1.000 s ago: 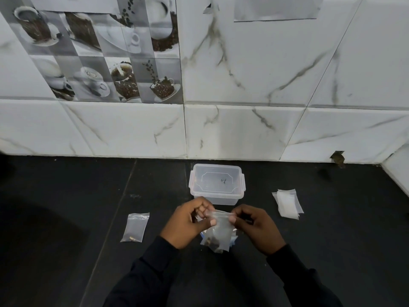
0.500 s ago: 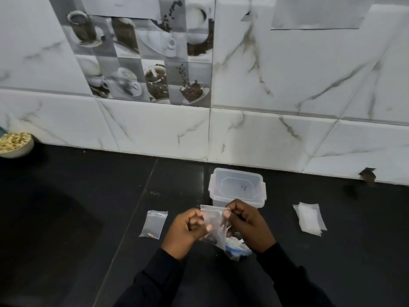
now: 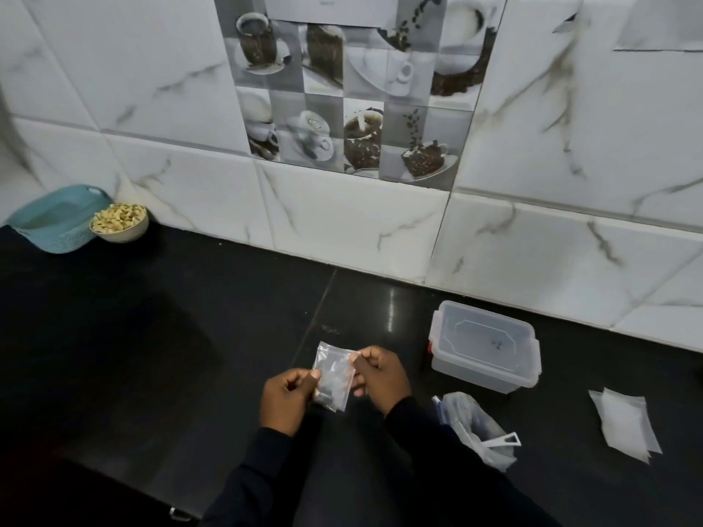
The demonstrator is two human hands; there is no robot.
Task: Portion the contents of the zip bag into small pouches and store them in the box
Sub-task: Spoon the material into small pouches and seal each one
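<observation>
Pinching the pouch (image 3: 333, 376) by its edges, left hand (image 3: 287, 399) and right hand (image 3: 380, 378) seem to be zipping it shut for the box (image 3: 485, 346).

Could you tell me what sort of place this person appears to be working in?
Most likely a home kitchen: a dark countertop meets a marble-look tiled wall with coffee-themed picture tiles, and a bowl of pale food pieces stands beside a blue basket.

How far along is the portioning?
Early. Done: no pouch shows in the box. In hand: left hand and right hand pinch one small pouch with dark contents. Remaining: the zip bag looks to hold more, and a stack of empty pouches waits.
</observation>
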